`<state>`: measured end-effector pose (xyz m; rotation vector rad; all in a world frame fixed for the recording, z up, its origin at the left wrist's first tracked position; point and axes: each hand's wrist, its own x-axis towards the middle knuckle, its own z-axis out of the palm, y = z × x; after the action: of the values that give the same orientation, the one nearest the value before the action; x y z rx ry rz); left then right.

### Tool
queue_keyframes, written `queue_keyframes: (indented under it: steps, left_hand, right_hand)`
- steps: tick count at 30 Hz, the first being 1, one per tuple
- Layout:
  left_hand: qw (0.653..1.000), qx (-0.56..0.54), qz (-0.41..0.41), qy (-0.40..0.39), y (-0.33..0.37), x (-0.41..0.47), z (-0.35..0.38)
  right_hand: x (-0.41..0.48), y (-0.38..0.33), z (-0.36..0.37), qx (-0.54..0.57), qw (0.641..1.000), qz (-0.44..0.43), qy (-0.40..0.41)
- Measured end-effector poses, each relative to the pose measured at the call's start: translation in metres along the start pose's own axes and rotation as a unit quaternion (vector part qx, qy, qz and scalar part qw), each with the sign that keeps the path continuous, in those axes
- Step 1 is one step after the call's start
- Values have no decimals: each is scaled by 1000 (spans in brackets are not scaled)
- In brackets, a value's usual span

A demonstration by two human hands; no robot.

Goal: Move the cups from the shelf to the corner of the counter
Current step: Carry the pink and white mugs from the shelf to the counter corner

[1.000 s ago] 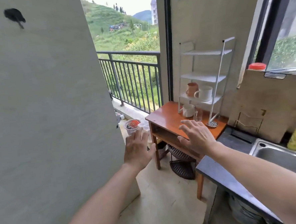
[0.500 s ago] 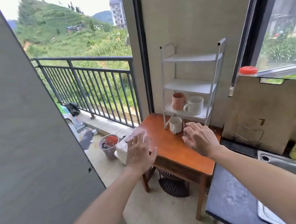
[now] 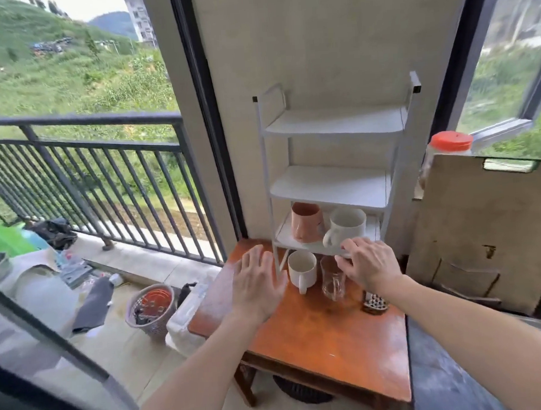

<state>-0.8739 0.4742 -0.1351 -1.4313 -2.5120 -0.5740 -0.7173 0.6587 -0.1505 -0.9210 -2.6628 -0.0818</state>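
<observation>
Before the shelf (image 3: 331,185), both hands have closed in: right hand (image 3: 369,263), fingers apart, hovers by the white mug (image 3: 346,224); left hand (image 3: 258,283) open, empty. Cups remain shelved; grasping is probably next.

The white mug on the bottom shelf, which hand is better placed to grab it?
Probably the right hand. Its fingertips sit at the shelf edge, right below the white mug and its handle. The left hand hovers open over the table, outside the shelf's left post.
</observation>
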Motion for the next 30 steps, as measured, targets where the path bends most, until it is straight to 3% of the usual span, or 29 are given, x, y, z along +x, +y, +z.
queue_keyframes:
  steps: [6,13,18,25,30]
  left_hand:
    - [997,-51,35,-51,-12,78,42]
    - [979,-142,49,-138,-17,146,76]
    - [970,-164,71,-168,-11,163,87]
    - [949,-246,-17,-197,-17,178,110]
    - [936,-284,-22,-206,-19,181,116]
  right_hand:
    - [43,0,22,8,996,85,18]
    - [73,-22,46,2,963,268,-32]
    - [78,-25,57,39,945,318,-59]
    - [72,-13,57,20,925,377,-53]
    - [72,-9,62,140,887,440,4]
